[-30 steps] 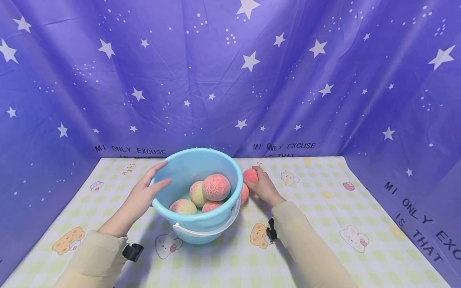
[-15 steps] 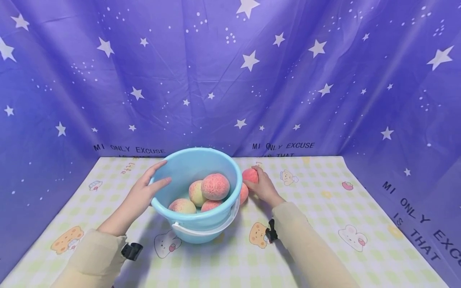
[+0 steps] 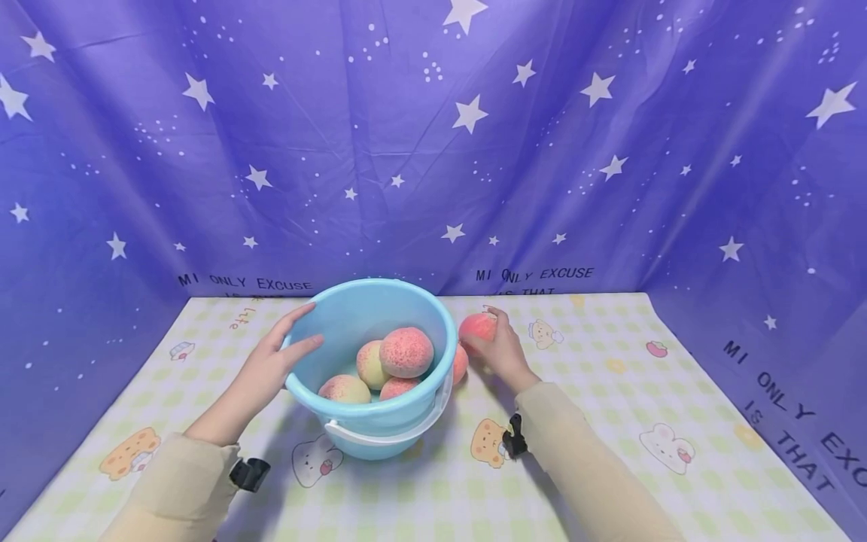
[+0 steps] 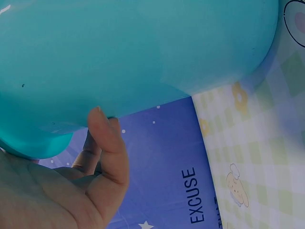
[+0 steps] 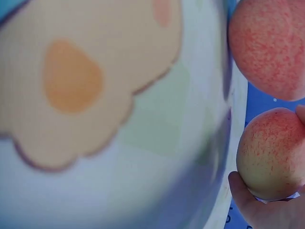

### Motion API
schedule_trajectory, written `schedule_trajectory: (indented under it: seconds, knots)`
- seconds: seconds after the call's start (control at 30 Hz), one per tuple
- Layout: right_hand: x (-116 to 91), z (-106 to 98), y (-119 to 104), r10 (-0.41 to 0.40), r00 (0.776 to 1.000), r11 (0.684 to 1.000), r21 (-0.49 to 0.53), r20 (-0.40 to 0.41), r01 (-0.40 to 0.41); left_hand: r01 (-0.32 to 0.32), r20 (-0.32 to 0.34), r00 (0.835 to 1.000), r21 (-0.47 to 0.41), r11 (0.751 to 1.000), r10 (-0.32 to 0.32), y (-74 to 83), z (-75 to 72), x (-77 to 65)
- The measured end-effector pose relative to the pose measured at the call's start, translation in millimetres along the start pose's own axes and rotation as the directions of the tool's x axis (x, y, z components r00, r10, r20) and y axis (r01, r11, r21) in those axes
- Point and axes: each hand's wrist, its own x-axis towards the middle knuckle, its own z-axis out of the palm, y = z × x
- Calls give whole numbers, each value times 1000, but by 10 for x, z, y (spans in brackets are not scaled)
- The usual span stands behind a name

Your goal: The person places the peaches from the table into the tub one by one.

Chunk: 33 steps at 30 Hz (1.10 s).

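A light blue bucket (image 3: 375,410) with a white handle stands on the table, peaches (image 3: 406,352) lying inside it. My left hand (image 3: 260,369) grips its left rim, thumb over the edge; the left wrist view shows curled fingers (image 4: 107,138) against the blue wall (image 4: 143,52). Just right of the bucket, my right hand (image 3: 506,352) holds a pink peach (image 3: 477,330) between thumb and fingers. The right wrist view shows that held peach (image 5: 271,155) as yellow-green and red. Another peach (image 3: 460,364) sits beside the bucket, partly hidden by its rim.
A checked cloth with cartoon prints (image 3: 596,452) covers the table. Purple curtains (image 3: 406,150) with white stars hang behind and along both sides. The bucket's white handle (image 3: 386,436) hangs down over its front side.
My right hand has shifted slightly to the right with the peach, away from the bucket. The left hand and the bucket have stayed in place.
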Motion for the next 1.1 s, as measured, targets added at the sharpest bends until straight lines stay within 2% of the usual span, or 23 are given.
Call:
schedule_trajectory:
  seconds: [0.4, 1.1]
  knots:
    - [-18, -121, 14, 50, 997, 995, 83, -52, -46, 10, 10, 1000, -19, 1000, -9, -9, 16, -2]
    - [-135, -250, -50, 30, 996, 985, 170, -80, -16, 8, 10, 1000, -24, 1000, -8, -11, 8, -2]
